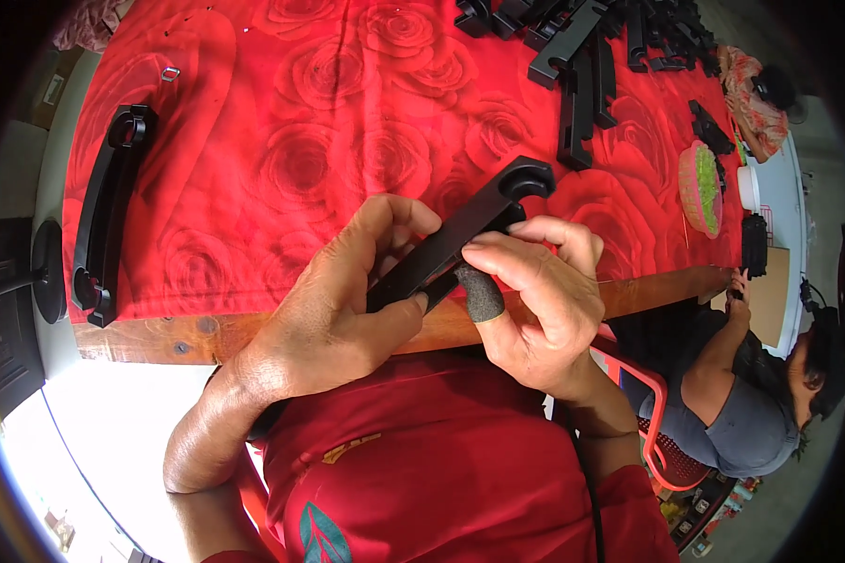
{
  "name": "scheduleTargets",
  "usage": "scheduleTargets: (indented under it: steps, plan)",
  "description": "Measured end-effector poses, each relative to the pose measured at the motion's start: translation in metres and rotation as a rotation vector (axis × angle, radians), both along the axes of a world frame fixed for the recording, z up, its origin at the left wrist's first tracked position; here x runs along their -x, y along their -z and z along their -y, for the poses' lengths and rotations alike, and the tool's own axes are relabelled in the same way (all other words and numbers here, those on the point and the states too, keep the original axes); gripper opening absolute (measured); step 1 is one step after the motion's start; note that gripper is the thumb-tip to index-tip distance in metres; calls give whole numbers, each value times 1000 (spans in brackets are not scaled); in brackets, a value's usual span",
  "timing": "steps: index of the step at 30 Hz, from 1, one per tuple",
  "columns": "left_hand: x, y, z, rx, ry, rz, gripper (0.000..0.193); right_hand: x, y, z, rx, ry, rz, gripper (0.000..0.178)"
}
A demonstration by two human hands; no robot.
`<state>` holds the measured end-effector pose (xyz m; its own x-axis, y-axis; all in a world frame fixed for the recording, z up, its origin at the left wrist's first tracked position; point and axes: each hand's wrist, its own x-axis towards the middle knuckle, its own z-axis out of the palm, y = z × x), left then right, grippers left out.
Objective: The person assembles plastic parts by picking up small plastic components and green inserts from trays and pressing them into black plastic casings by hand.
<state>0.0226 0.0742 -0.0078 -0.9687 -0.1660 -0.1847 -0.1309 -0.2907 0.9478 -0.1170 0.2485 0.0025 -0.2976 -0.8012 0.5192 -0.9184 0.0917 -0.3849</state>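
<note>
Red rose cloth (291,141) bears a far-right pile of black parts (591,47); left hand (338,319) and right hand (545,300) both grip a black handle (460,239), its long axis running near-left to far-right.

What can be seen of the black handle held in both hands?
The black handle looks like matte moulded plastic, long and bar-shaped with a rounded hooked end pointing up and right. It is tilted over the table edge. The left hand grips its lower end; the right hand, with a dark thumb cover, pinches its middle.
</note>
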Motion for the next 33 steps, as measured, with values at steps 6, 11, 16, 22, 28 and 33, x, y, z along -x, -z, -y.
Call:
scheduleTargets:
  steps: [6, 11, 16, 22, 28, 33]
  plan:
    - [0, -4, 0, 49, 13, 39, 48, 6, 11, 2, 79, 35, 142, 34]
    - [2, 3, -1, 256, -9, -19, 51, 13, 4, 3, 17, 78, 139, 44]
    - [5, -8, 8, 219, 76, 123, 51, 36, -30, 14, -184, 22, -128, 57]
    - [6, -13, 14, 219, 138, 78, 49, 79, -34, 28, -393, -305, -7, 43]
    - [5, -13, 18, 177, 87, 158, 42, 76, -40, 36, -733, -279, 326, 33]
    - [7, -26, 17, 412, 141, 296, 27, 71, -25, 29, -636, -267, 314, 30]
